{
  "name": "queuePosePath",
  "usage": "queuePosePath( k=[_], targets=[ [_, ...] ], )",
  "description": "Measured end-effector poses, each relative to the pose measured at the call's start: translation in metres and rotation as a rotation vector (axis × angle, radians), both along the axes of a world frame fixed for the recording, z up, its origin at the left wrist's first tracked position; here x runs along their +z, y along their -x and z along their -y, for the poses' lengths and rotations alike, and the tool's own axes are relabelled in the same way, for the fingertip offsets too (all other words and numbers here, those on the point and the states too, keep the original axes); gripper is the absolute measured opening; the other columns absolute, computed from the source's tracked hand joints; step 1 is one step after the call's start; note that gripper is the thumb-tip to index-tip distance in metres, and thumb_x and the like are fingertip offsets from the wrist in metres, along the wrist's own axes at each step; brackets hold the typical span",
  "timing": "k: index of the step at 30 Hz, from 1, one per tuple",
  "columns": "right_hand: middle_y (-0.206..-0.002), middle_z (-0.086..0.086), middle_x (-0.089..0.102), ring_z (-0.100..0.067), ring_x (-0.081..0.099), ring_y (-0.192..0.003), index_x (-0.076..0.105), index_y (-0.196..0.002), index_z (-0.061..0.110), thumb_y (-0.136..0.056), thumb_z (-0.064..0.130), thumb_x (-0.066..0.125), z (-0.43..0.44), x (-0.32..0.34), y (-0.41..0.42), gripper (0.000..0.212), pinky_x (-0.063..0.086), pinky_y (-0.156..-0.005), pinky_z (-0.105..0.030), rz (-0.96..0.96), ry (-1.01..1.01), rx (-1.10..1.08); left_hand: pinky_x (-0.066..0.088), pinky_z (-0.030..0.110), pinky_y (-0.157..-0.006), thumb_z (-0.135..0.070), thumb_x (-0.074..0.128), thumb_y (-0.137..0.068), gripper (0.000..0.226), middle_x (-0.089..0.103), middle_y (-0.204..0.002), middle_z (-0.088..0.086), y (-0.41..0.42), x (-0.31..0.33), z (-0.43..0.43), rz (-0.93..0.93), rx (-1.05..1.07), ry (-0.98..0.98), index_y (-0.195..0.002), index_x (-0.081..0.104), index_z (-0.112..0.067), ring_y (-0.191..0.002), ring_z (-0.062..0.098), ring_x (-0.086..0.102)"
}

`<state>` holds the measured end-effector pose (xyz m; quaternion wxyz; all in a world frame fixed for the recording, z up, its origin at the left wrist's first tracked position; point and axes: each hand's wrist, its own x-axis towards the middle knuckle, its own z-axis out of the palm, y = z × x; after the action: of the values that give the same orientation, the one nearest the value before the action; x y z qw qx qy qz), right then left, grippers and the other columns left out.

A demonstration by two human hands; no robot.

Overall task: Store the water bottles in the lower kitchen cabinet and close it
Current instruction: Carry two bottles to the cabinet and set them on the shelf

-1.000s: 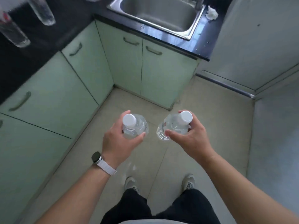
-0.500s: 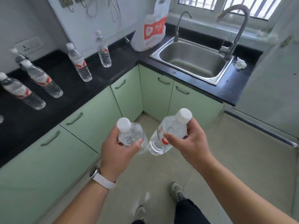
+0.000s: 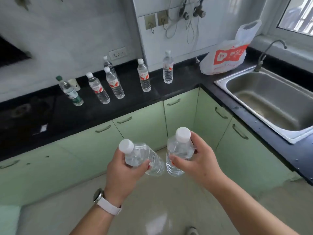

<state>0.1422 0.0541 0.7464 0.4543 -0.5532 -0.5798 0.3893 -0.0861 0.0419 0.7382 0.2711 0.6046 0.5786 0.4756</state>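
Note:
My left hand [image 3: 122, 173] grips a clear water bottle [image 3: 144, 157] with a white cap, tilted so its base points right. My right hand [image 3: 198, 162] grips a second clear bottle [image 3: 177, 151] held nearly upright. Both are in front of me above the floor, the bottles' lower ends almost touching. Several more water bottles [image 3: 144, 77] stand on the black countertop [image 3: 101, 114] at the back. The pale green lower cabinet doors [image 3: 142, 131] below the counter are all shut.
A steel sink [image 3: 271, 99] with a tap sits in the counter on the right. A white and orange plastic bag [image 3: 227, 56] leans in the corner. A green-labelled bottle [image 3: 71, 93] stands at the left of the row. Beige floor tiles [image 3: 160, 206] lie below.
My view has lifted from the floor and swung left, bringing the countertop, wall and row of bottles into sight. Both hands keep holding their bottles; the left bottle now tilts more.

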Motion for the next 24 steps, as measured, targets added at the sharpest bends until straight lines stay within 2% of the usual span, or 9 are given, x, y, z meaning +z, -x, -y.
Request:
queuePosePath(
  k=[2, 6, 12, 15, 18, 21, 24],
  targets=[
    [-0.11, 0.018, 0.066, -0.011, 0.061, -0.105, 0.055, -0.123, 0.041, -0.059, 0.058, 0.078, -0.011, 0.001, 0.014, 0.069, 0.052, -0.088, -0.045, 0.025, -0.007, 0.07, 0.053, 0.012, -0.07, -0.051, 0.081, -0.059, 0.051, 0.071, -0.095, -0.027, 0.014, 0.007, 0.006, 0.001, 0.078, -0.015, -0.102, 0.057, -0.064, -0.083, -0.001, 0.07],
    [-0.11, 0.02, 0.065, -0.007, 0.06, -0.104, 0.054, -0.123, 0.042, -0.061, 0.057, 0.076, -0.025, 0.003, 0.059, 0.068, 0.052, -0.088, -0.042, 0.082, -0.021, 0.214, 0.059, 0.031, -0.077, -0.047, 0.082, -0.06, 0.052, 0.073, -0.096, -0.02, 0.057, 0.012, 0.021, 0.006, 0.215, 0.012, -0.104, 0.057, -0.061, -0.087, 0.008, 0.071],
    [-0.105, 0.017, 0.065, -0.01, 0.061, -0.1, 0.058, -0.12, 0.036, -0.061, 0.054, 0.076, -0.033, 0.01, 0.157, 0.064, 0.052, -0.085, -0.042, 0.145, -0.04, 0.382, 0.061, 0.051, -0.072, -0.038, 0.085, -0.063, 0.049, 0.075, -0.093, -0.011, 0.147, 0.002, 0.054, 0.049, 0.416, 0.019, -0.106, 0.063, -0.042, -0.081, 0.018, 0.075],
    [-0.104, 0.017, 0.065, -0.007, 0.06, -0.099, 0.059, -0.121, 0.032, -0.062, 0.05, 0.078, -0.027, 0.013, 0.212, 0.064, 0.051, -0.084, -0.036, 0.183, -0.052, 0.435, 0.061, 0.048, -0.073, -0.04, 0.085, -0.064, 0.051, 0.076, -0.095, -0.012, 0.197, -0.003, 0.074, 0.045, 0.473, 0.024, -0.11, 0.062, -0.039, -0.081, 0.015, 0.075],
    [-0.099, 0.023, 0.063, -0.002, 0.059, -0.095, 0.058, -0.118, 0.038, -0.064, 0.046, 0.081, -0.02, 0.017, 0.274, 0.059, 0.046, -0.075, -0.022, 0.249, -0.09, 0.497, 0.061, 0.034, -0.07, -0.042, 0.084, -0.063, 0.05, 0.075, -0.094, -0.017, 0.255, -0.003, 0.095, 0.037, 0.544, -0.009, -0.108, 0.061, -0.045, -0.081, 0.007, 0.074],
    [-0.102, 0.021, 0.064, -0.003, 0.059, -0.095, 0.058, -0.118, 0.04, -0.064, 0.044, 0.082, -0.007, 0.021, 0.337, 0.059, 0.047, -0.076, -0.022, 0.286, -0.114, 0.561, 0.056, 0.018, -0.064, -0.043, 0.084, -0.063, 0.05, 0.073, -0.092, -0.021, 0.313, -0.003, 0.118, -0.005, 0.593, -0.04, -0.105, 0.058, -0.049, -0.079, 0.002, 0.071],
    [-0.106, 0.022, 0.062, 0.0, 0.057, -0.097, 0.057, -0.12, 0.041, -0.063, 0.047, 0.081, 0.007, 0.022, 0.397, 0.061, 0.045, -0.077, -0.02, 0.301, -0.145, 0.596, 0.052, 0.013, -0.064, -0.044, 0.085, -0.063, 0.051, 0.072, -0.094, -0.021, 0.369, -0.001, 0.143, -0.025, 0.624, -0.053, -0.105, 0.058, -0.052, -0.08, 0.0, 0.069]
  ],
)
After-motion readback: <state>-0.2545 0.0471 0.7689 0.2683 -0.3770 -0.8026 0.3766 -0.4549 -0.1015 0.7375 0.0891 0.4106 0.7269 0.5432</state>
